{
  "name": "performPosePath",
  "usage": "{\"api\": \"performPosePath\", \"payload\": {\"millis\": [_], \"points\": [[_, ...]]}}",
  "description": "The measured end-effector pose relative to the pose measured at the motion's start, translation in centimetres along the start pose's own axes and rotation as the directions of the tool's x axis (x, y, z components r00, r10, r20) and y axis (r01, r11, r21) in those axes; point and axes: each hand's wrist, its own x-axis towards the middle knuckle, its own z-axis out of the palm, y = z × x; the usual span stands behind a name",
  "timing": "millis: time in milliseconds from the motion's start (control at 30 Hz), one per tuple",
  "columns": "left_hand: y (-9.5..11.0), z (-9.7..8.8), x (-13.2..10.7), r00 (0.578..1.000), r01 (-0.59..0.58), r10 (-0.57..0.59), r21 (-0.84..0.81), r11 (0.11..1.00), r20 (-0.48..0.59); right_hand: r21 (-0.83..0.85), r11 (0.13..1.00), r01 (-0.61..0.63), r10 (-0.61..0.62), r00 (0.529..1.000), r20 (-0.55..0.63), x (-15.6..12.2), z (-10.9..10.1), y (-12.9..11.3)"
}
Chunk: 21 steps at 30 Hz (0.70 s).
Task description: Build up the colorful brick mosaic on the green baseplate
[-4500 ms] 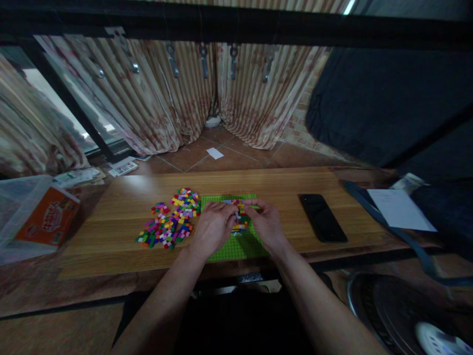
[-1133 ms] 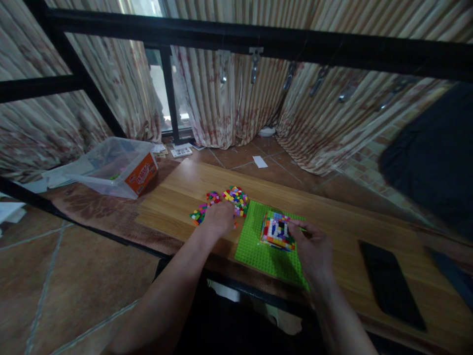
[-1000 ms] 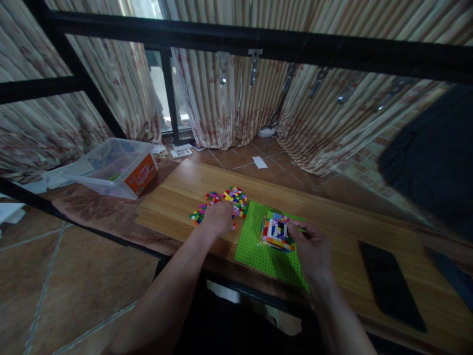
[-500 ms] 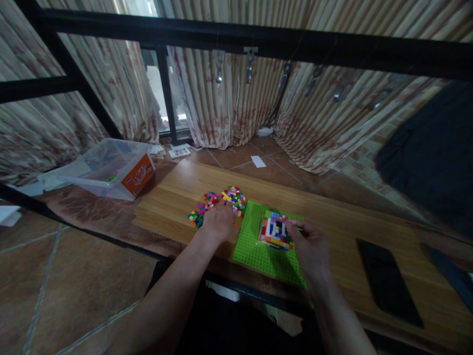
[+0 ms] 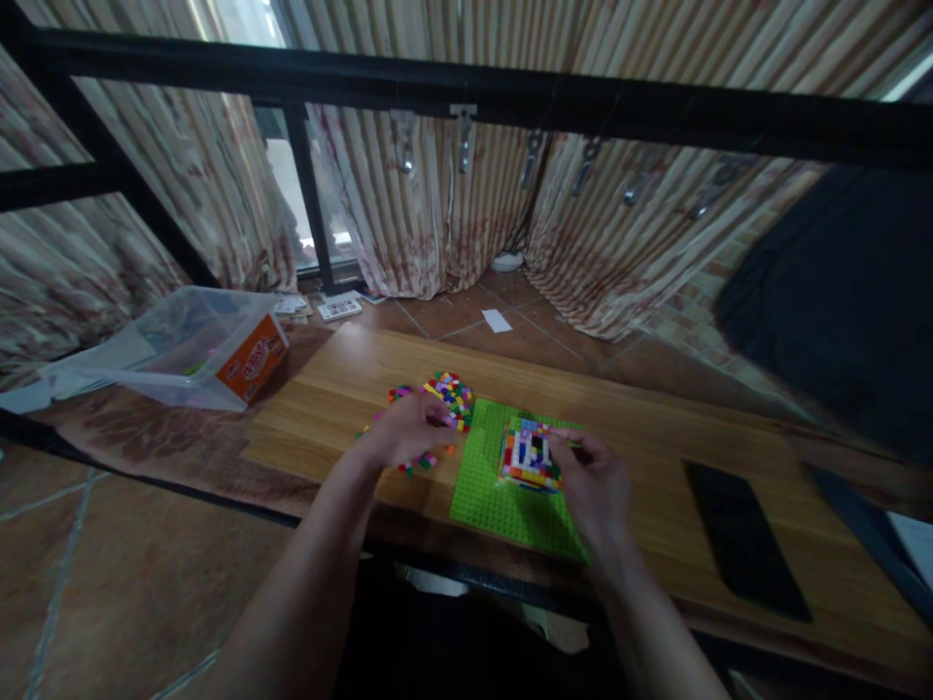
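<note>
A green baseplate (image 5: 487, 501) lies on the wooden tabletop (image 5: 328, 408). On it stands a small square build of coloured bricks (image 5: 526, 455) with a white middle. My right hand (image 5: 596, 483) rests at the build's right edge, fingers curled, thumb and forefinger pinched against it. A loose pile of small coloured bricks (image 5: 446, 394) lies left of the plate. My left hand (image 5: 405, 434) sits over the near part of that pile, palm down, fingers bunched together among the bricks. What they hold is hidden.
A clear plastic box with an orange label (image 5: 219, 348) stands at the far left. A black phone (image 5: 743, 540) lies flat to the right of the plate. Curtains and a black bar (image 5: 510, 92) run behind the table, with dark cloth (image 5: 838, 292) at the right.
Earlier both hands were on the build; the left one then went to the loose pile. In the last second it shifted over the bricks, scattering a few nearer. My right hand stays at the build.
</note>
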Motion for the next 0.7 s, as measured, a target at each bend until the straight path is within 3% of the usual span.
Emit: {"api": "performPosePath", "payload": {"millis": [67,167,233,333,467,700], "points": [[0.3,0.1,0.1,0.998,-0.005,0.029,-0.353,0.936,0.063,0.007,0.996,0.087,-0.087,0.996,0.03,-0.5,0.5,-0.5],[1.3,1.3,0.1,0.987,0.11,0.024,-0.773,0.625,0.16,0.034,0.974,0.223,-0.226,0.971,0.081,-1.4,1.3,-1.3],[2.0,2.4,0.2,0.97,0.208,0.035,-0.894,0.397,0.241,0.041,0.96,0.278,-0.281,0.954,0.107,-1.9,1.9,-1.8],[2.7,3.9,0.3,0.942,0.309,0.06,-0.926,0.218,0.329,0.025,0.942,0.334,-0.335,0.934,0.124,-2.3,2.4,-2.3],[3.0,4.9,0.6,0.936,0.331,0.063,-0.927,0.178,0.347,-0.031,0.923,0.384,-0.377,0.917,0.132,-1.9,2.4,-2.5],[2.9,5.3,0.5,0.975,0.218,-0.021,-0.922,0.322,0.223,-0.081,0.891,0.446,-0.432,0.89,0.147,-1.6,2.2,-2.1]]}}
